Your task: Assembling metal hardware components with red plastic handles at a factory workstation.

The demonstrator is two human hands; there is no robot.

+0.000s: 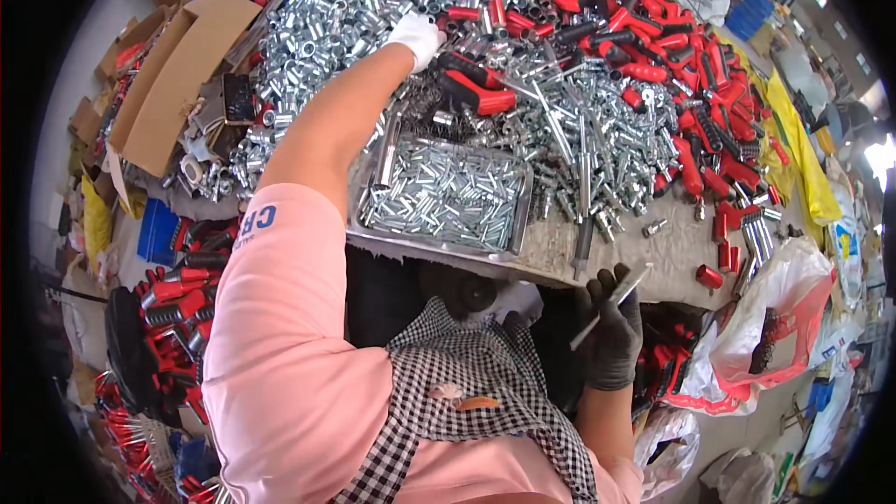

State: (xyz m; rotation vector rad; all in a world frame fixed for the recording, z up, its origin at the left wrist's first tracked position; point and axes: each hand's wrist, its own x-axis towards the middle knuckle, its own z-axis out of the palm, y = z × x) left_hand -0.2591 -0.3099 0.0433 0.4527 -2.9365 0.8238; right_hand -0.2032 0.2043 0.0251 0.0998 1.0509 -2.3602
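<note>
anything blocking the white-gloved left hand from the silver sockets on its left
Nothing visible does. The left hand is right at the edge of the heaped silver sockets, with no barrier between. The nearby red-and-black handles lie to its right, off that side. Its fingertips can't be made out clearly.

A workshop — metal sockets [322, 37], red handles [667, 28] and a tray [524, 215] of pins [439, 196] crowd the bench [658, 271].

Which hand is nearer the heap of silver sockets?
Left. The left hand is at the right side of the socket heap; the right hand is farther off, by the near edge of the table.
</note>
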